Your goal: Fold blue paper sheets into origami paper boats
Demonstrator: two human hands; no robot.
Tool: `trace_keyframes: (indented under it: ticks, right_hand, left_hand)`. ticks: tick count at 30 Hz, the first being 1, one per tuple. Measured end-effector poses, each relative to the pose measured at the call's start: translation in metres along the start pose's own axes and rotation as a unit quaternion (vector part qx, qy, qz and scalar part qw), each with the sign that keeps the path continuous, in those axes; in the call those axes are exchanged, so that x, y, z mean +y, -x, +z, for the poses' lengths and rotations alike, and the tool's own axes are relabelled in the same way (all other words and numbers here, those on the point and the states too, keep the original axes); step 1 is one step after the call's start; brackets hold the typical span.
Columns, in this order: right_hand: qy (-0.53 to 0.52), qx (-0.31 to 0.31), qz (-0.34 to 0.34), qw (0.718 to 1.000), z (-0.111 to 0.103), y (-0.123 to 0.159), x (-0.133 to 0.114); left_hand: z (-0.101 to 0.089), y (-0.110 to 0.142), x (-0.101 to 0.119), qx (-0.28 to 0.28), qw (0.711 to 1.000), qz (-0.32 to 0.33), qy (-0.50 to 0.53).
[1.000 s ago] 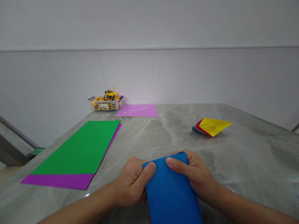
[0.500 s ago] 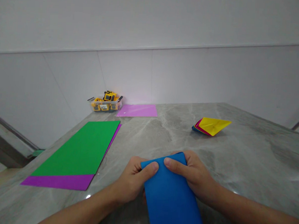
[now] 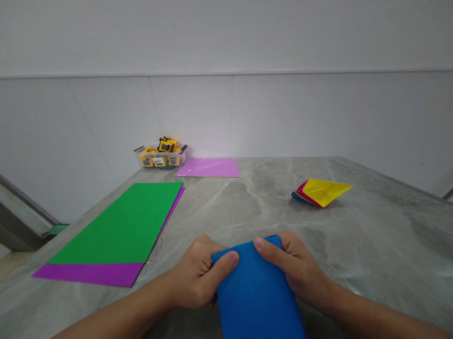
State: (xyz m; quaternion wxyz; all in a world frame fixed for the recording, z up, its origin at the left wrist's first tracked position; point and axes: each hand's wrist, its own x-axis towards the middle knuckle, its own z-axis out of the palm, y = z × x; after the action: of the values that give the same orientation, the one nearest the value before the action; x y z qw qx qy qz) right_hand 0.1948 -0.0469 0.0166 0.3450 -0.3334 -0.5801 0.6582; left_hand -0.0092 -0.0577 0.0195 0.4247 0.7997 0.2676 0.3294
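A folded sheet of blue paper [image 3: 260, 297] is held between my two hands at the near edge of the view, its lower end cut off by the frame. My left hand [image 3: 201, 274] pinches its far left corner, thumb on top and fingers curled underneath. At the far right corner, my right hand [image 3: 295, 264] grips the paper the same way, thumb pressed on the upper face. Both sets of fingers are mostly hidden behind the paper.
Green paper [image 3: 121, 222] lies over purple paper [image 3: 92, 274] on the left of the grey marbled table [image 3: 224, 210]. Pink paper [image 3: 211, 167] and a clear bin of yellow toy vehicles [image 3: 160, 158] stand by the wall. Folded yellow, pink and blue paper pieces [image 3: 326, 191] sit nested at right.
My thumbs have slid slightly farther apart along the blue paper's far edge. The left hand has turned a little and both hands sit slightly lower. Both still hold the paper.
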Motion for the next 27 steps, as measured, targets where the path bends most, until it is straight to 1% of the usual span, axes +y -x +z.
trace_keyframes:
  ticks: [2, 6, 9, 12, 15, 21, 25, 27]
  right_hand:
    - [-0.005, -0.001, 0.003, 1.000, 0.0010, 0.0000, -0.0012]
    - [-0.017, -0.006, 0.006, 1.000, 0.0020, -0.0002, -0.0026]
    - [-0.031, -0.007, 0.014, 0.999, 0.0017, -0.0004, -0.0020]
    - [-0.038, -0.005, 0.021, 0.999, 0.0017, -0.0004, -0.0009]
    - [-0.037, -0.004, 0.012, 0.999, 0.0018, -0.0006, -0.0008]
    - [0.018, -0.053, -0.044, 0.998, -0.0030, 0.0001, -0.0003]
    - [0.018, -0.044, -0.045, 0.998, -0.0054, 0.0022, 0.0040]
    - [0.011, -0.037, -0.034, 0.999, -0.0047, 0.0030, 0.0053]
  left_hand:
    - [-0.0003, 0.0003, -0.0018, -0.003, 1.000, 0.004, 0.001]
    - [-0.0016, -0.0008, -0.0041, 0.006, 0.999, 0.048, -0.015]
    - [-0.0018, -0.0017, -0.0042, 0.010, 0.997, 0.066, -0.026]
    - [-0.0013, -0.0019, -0.0036, 0.006, 0.997, 0.070, -0.021]
    - [-0.0013, -0.0015, -0.0029, 0.004, 0.997, 0.069, -0.016]
    - [-0.0031, -0.0021, -0.0029, 0.006, 0.998, 0.066, -0.009]
    - [-0.0029, -0.0034, -0.0031, 0.028, 0.997, 0.068, 0.008]
    - [-0.0024, -0.0033, -0.0036, 0.025, 0.997, 0.068, 0.003]
